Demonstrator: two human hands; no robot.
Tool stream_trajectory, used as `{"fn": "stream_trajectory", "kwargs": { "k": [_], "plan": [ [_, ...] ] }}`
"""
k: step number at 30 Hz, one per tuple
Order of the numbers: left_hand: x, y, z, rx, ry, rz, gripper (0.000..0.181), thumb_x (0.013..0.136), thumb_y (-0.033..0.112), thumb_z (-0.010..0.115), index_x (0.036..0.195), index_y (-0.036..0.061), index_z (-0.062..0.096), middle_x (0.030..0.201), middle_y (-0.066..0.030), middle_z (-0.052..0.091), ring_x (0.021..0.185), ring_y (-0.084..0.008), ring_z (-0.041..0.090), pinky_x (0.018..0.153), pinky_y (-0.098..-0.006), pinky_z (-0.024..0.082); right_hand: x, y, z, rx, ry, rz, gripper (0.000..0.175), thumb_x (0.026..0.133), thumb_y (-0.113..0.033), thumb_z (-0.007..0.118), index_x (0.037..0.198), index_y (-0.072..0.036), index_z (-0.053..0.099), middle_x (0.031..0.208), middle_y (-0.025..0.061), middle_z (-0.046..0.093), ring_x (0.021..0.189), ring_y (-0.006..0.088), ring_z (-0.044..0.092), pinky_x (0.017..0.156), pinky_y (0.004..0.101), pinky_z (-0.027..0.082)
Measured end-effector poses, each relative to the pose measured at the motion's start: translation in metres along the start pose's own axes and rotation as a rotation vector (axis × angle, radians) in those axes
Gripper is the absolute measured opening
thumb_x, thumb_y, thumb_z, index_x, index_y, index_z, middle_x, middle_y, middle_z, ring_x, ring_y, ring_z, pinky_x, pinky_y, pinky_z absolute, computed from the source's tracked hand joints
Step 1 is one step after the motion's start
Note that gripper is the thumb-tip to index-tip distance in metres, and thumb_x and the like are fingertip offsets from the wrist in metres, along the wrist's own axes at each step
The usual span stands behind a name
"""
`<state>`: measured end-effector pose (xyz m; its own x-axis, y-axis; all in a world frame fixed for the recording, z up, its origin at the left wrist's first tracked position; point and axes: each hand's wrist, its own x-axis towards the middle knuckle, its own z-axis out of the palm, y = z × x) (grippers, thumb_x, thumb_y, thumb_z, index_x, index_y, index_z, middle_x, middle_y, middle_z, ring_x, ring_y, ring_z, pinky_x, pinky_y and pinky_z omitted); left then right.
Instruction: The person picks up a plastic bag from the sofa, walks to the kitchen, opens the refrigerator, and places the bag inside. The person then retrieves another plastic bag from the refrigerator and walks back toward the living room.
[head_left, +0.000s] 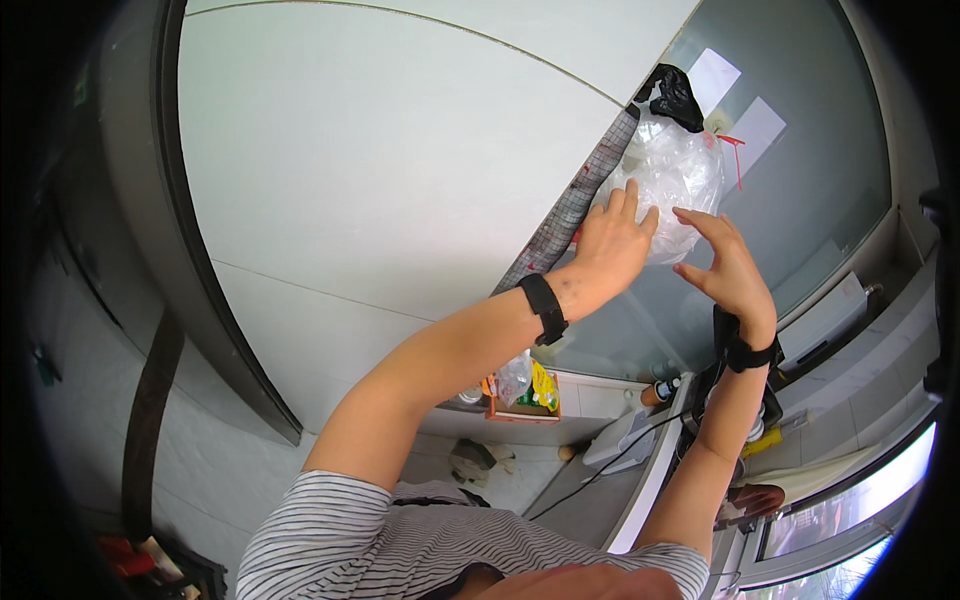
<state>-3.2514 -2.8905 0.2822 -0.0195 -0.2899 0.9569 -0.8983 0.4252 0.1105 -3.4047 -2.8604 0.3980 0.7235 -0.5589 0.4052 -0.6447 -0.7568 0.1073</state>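
A clear plastic bag (679, 169), bunched and filled with what looks like more clear plastic, hangs against a grey glass panel (817, 180). My left hand (615, 236) is at the bag's lower left side with fingers spread; whether it touches the plastic I cannot tell. To the right of the bag, my right hand (724, 262) is raised, thumb and fingers apart, holding nothing. Above the clear bag is a black plastic bag (677, 97). A red tie (735, 150) dangles at its right edge. Along its left runs a long grey checked fabric tube (574, 206).
White tiled wall (390, 165) stands at the left. Below my left forearm sits an orange-edged box (523, 416) of packets. A counter edge (637, 510) with a black cable (600, 472) lies at lower right, near a bottle (660, 391). A bag (471, 461) rests on the floor.
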Motion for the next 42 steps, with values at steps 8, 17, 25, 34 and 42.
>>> {"fn": "stream_trajectory", "kwargs": {
  "k": [8,17,25,34,42],
  "plan": [
    [-0.017,0.009,-0.031,-0.130,0.097,-0.004,0.042,0.073,0.011,0.060,0.113,-0.0001,0.053,0.127,-0.0221,0.041,0.109,-0.0335,0.044,0.085,-0.0395,0.039,0.003,-0.008,0.019,0.132,0.411,-0.043,0.035,0.074,0.000,0.059,0.108,-0.004,0.058,0.113,0.0129,0.058,0.108,0.0298,0.053,0.093,0.0347,0.040],
    [-0.179,0.006,-0.055,-0.405,-0.711,-0.074,0.025,0.076,0.015,0.060,0.098,0.0019,0.060,0.108,-0.0124,0.055,0.101,-0.0278,0.050,0.082,-0.0373,0.043,0.037,-0.046,0.048,0.408,0.402,-0.191,0.032,0.079,-0.006,0.059,0.110,-0.003,0.057,0.115,0.0147,0.056,0.104,0.0285,0.055,0.088,0.0329,0.044],
    [-0.295,-0.030,-0.036,-0.580,-0.647,-0.607,0.037,0.083,0.018,0.058,0.116,0.0018,0.050,0.107,-0.0137,0.056,0.097,-0.0273,0.055,0.084,-0.0360,0.045,0.016,-0.048,0.190,0.943,0.625,0.040,0.044,0.080,0.001,0.058,0.123,0.000,0.047,0.119,0.0120,0.051,0.107,0.0190,0.052,0.088,0.0290,0.044],
    [-0.314,-0.037,-0.008,-0.644,-0.408,-1.048,0.056,0.083,0.014,0.059,0.131,-0.0021,0.034,0.118,-0.0171,0.050,0.097,-0.0222,0.055,0.083,-0.0311,0.046,-0.015,-0.066,0.331,1.351,0.474,0.470,0.087,0.076,-0.010,0.070,0.140,-0.001,0.012,0.130,0.0217,0.036,0.118,0.0266,0.042,0.097,0.0339,0.035],
    [-0.292,-0.039,-0.002,-0.887,-0.234,-1.252,0.070,0.085,0.006,0.053,0.141,0.0040,0.011,0.129,-0.0178,0.040,0.105,-0.0207,0.050,0.084,-0.0303,0.046,-0.002,-0.057,0.338,1.432,0.461,0.383,0.090,0.075,-0.011,0.071,0.140,0.001,0.010,0.123,0.0223,0.043,0.113,0.0255,0.046,0.097,0.0334,0.035]
  ]
}}
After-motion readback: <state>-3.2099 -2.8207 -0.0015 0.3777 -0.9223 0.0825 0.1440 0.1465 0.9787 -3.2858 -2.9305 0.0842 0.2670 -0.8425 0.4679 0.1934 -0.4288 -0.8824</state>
